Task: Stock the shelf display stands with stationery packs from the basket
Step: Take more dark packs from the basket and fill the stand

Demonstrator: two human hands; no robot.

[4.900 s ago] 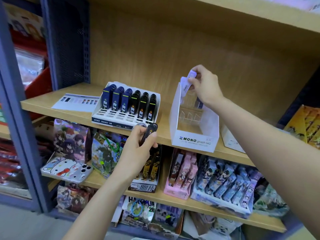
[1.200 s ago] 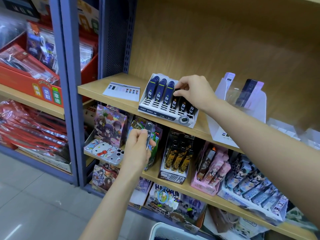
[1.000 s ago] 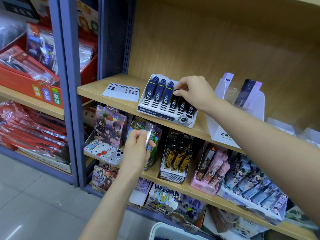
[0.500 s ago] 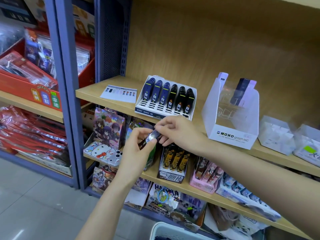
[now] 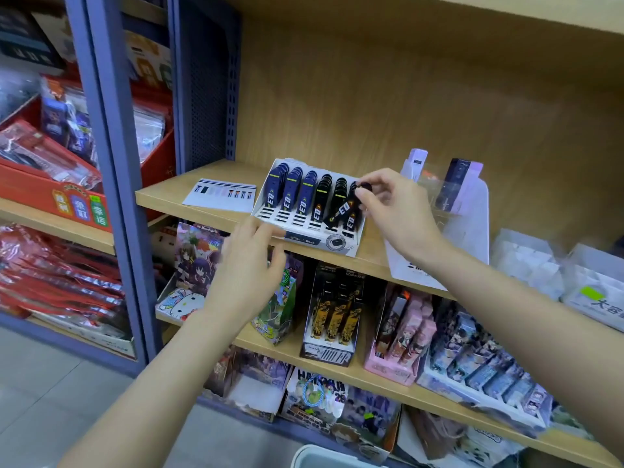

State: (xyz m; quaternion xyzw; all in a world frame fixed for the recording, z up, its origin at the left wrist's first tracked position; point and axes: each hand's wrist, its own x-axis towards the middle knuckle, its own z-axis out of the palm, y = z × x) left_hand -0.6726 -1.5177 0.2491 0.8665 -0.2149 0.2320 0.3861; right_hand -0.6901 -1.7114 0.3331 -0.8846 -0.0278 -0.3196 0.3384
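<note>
step: our right hand [image 5: 395, 214] pinches 1 black pack [image 5: 344, 207] over the stand [image 5: 304, 236].
left hand [image 5: 246, 275]: loose, empty.
next: we slot it upright — gently.

We get bright, even indoor light, soft shadow under the upper shelf [image 5: 472, 10] edge; left hand [image 5: 246, 275] motion-blurred; shelf upright [image 5: 111, 184] bows at left edge.

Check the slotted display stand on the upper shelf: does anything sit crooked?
Yes. One black pack lies slanted across the black rows of the display stand, not upright like the rest. The right grip pinches its top end, so it is not yet slotted in. The other rows look even.
</note>
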